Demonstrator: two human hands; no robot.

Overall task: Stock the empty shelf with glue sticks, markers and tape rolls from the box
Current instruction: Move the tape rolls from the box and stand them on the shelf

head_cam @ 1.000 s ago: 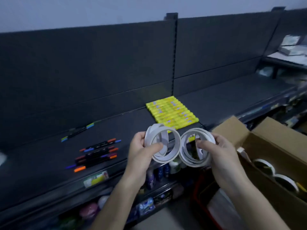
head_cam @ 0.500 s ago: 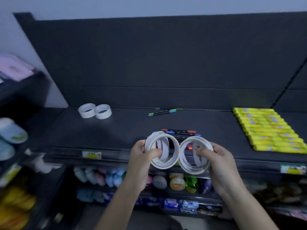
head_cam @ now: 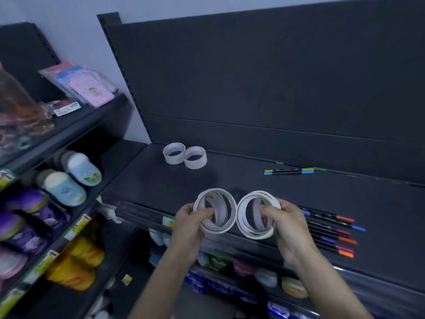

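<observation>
White tape is in both of my hands. My left hand curls round a first bunch of tape rolls, and my thumb pokes inside the rings. My right hand curls round a second bunch of tape rolls the same way. The two bunches stand up on their edges, side by side, and they touch each other. I hold them over the front edge of the dark shelf, nearer its left end. Two more rolls lie flat at the back left corner of the shelf, the corner roll and the next roll, and they touch too. The back markers lie near the back of the shelf, with blue and green ends. The front markers lie in a row at the front of the shelf, just past my right hand, with orange, blue and purple ends. Left of the shelf, and higher up, a pink packet leans on another ledge.
</observation>
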